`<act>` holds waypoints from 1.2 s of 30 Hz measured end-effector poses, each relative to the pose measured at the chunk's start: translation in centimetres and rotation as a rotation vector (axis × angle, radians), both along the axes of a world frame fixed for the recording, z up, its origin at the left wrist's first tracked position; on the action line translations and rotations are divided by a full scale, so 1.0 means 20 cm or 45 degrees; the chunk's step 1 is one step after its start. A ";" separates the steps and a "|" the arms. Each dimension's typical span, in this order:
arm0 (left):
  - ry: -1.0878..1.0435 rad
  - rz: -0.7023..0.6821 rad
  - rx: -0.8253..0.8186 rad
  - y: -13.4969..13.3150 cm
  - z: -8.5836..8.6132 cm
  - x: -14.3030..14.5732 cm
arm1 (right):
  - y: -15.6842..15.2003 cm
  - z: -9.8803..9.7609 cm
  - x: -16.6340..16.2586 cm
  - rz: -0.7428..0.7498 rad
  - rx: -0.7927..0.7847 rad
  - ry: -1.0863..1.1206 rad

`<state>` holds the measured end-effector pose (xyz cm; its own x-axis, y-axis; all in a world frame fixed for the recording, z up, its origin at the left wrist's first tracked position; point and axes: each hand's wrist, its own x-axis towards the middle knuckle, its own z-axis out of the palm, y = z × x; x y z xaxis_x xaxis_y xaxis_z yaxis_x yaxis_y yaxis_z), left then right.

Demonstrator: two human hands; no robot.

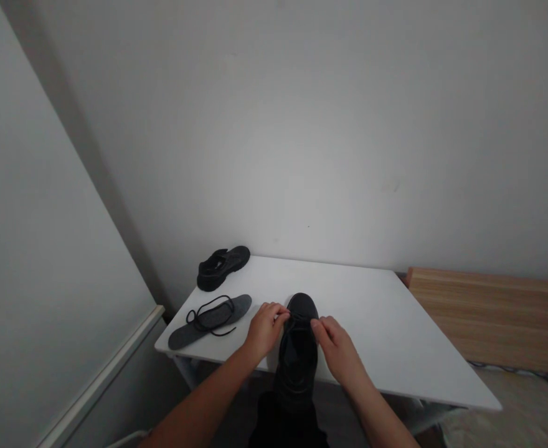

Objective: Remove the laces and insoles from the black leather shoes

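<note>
A black shoe lies toe-away on the near edge of a white table, its heel hanging over the edge. My left hand pinches the lace area on the shoe's left side. On the shoe's right side my right hand pinches the lace too. The lace itself is too dark to make out between my fingers.
A second black shoe sits at the table's far left corner. A dark grey insole with a loose black lace on it lies at the left edge. A wooden surface adjoins on the right. Walls stand close behind and left.
</note>
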<state>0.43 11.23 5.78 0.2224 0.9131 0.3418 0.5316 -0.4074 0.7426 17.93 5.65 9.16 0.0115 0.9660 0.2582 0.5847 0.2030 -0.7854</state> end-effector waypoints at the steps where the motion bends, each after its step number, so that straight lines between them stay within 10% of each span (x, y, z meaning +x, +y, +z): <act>1: -0.024 0.033 -0.006 0.00 0.00 -0.01 | -0.01 0.04 0.00 -0.005 0.007 0.152; 9: -0.607 0.258 -0.154 0.00 0.14 -0.08 | -0.12 0.32 0.11 -0.026 0.202 0.431; 12: -0.689 0.206 -0.081 -0.09 0.27 -0.09 | -0.10 0.29 0.12 0.140 0.235 0.414; 17: -0.650 -0.317 0.054 -0.23 0.37 -0.08 | 0.01 0.14 0.10 -0.143 0.079 0.259; 20: -0.680 -0.196 0.011 -0.26 0.35 -0.05 | 0.07 0.05 0.07 -0.037 0.047 -0.052; 31: -1.710 0.197 -0.996 -0.42 0.35 0.15 | 0.11 0.05 -0.01 0.036 -0.033 -0.651; 36: -1.752 0.368 -1.320 -0.42 0.42 0.17 | 0.12 0.06 -0.03 0.007 -0.033 -0.767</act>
<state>3.75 2.79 14.25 0.1015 0.8113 -0.5758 -0.6923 0.4732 0.5448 17.39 8.06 10.30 -0.1348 0.9717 0.1939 0.9272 0.1927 -0.3212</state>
